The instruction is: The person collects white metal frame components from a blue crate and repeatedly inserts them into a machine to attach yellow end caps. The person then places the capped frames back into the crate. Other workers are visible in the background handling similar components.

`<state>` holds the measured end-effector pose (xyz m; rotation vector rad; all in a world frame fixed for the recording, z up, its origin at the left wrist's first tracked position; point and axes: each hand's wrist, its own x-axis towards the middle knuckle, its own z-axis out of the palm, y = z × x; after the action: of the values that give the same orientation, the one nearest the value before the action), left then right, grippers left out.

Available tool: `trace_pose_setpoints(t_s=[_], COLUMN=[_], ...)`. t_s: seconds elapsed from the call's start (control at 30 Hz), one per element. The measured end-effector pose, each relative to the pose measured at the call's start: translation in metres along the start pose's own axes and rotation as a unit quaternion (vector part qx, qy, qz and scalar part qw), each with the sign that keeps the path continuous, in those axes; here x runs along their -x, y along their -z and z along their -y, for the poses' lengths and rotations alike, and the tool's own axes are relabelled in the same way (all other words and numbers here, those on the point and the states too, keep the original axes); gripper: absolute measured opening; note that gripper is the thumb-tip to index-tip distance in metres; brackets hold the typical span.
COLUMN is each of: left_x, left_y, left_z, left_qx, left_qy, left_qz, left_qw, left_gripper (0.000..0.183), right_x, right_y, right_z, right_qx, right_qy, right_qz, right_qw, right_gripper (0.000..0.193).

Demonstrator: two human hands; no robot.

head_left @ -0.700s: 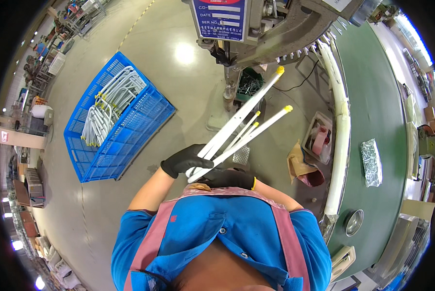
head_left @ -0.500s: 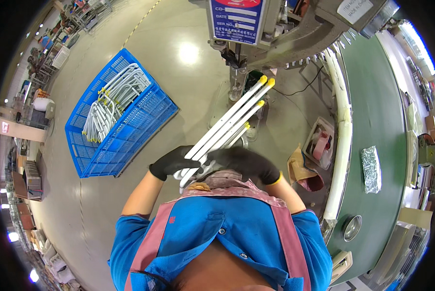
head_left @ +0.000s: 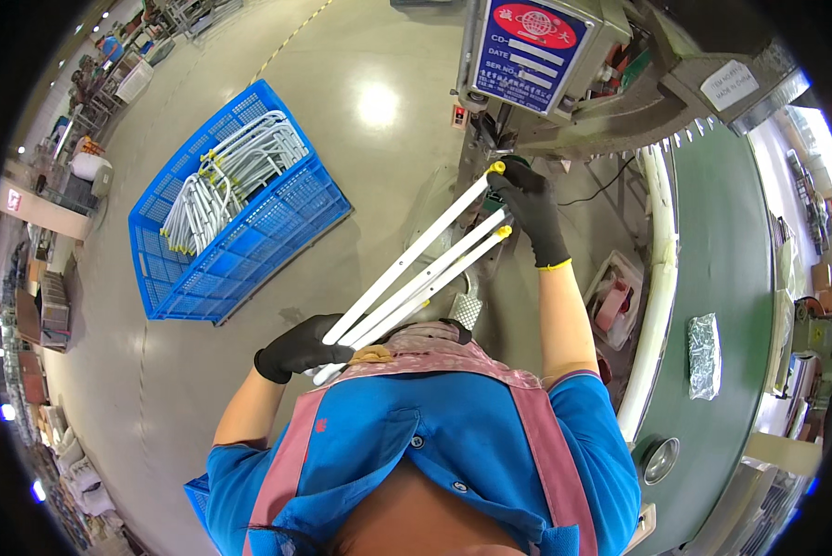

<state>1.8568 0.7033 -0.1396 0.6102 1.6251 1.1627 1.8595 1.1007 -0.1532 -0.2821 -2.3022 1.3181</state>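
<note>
Several white metal tubes [head_left: 406, 262] slant across in front of my apron, some with yellow end caps [head_left: 504, 232] at their far ends. My left hand [head_left: 297, 347], in a black glove, is closed around their near ends, close to my waist. My right hand [head_left: 532, 204], gloved in black with a yellow cuff, has its fingers at the far end of the uppermost tubes, gripping by a yellow cap. Just beyond it stands a machine [head_left: 610, 69] with a blue and red label plate; the hand partly hides its lower working part.
To the left a blue plastic crate [head_left: 281, 222] holds bent white tube frames [head_left: 258, 153]. On the right runs a green-topped table [head_left: 736, 213] with a clear plastic bag [head_left: 704, 357] and a metal bowl [head_left: 660, 461]. A bin [head_left: 613, 301] with pink material stands below its edge.
My right hand has gone from the tubes' near part to their far capped ends. The tubes have fanned apart somewhat, and my left hand has shifted slightly left and nearer to me.
</note>
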Motion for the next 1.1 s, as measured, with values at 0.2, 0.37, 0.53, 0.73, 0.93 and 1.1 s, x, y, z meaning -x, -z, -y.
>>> trace_pose_setpoints(t_s=[0.2, 0.37, 0.53, 0.73, 0.93, 1.1], left_x=[0.006, -0.007, -0.009, -0.011, -0.007, -0.006], left_y=[0.010, 0.016, 0.023, 0.026, 0.035, 0.042], left_z=[0.006, 0.012, 0.010, 0.008, -0.003, 0.000], left_qx=[0.029, -0.004, 0.036, 0.050, 0.087, 0.109], left_qy=[0.010, -0.020, 0.015, 0.014, 0.041, 0.053], left_qz=[-0.002, 0.007, 0.022, 0.027, 0.054, 0.079], left_qw=[1.000, 1.000, 0.999, 0.998, 0.994, 0.989], left_gripper=[0.061, 0.062, 0.063, 0.058, 0.048, 0.044], right_x=[-0.014, -0.006, -0.007, -0.011, -0.022, -0.027], right_y=[-0.014, -0.012, -0.013, -0.020, -0.012, -0.007], right_z=[0.004, 0.005, -0.005, -0.010, 0.004, 0.012], right_qx=[0.018, 0.095, 0.149, 0.159, 0.229, 0.174], right_qy=[-0.043, -0.035, 0.111, 0.051, 0.081, -0.038], right_qz=[0.006, -0.016, -0.053, -0.033, 0.025, 0.108], right_qw=[0.999, 0.995, 0.981, 0.985, 0.970, 0.978], right_gripper=[0.035, 0.027, 0.025, 0.026, 0.029, 0.038])
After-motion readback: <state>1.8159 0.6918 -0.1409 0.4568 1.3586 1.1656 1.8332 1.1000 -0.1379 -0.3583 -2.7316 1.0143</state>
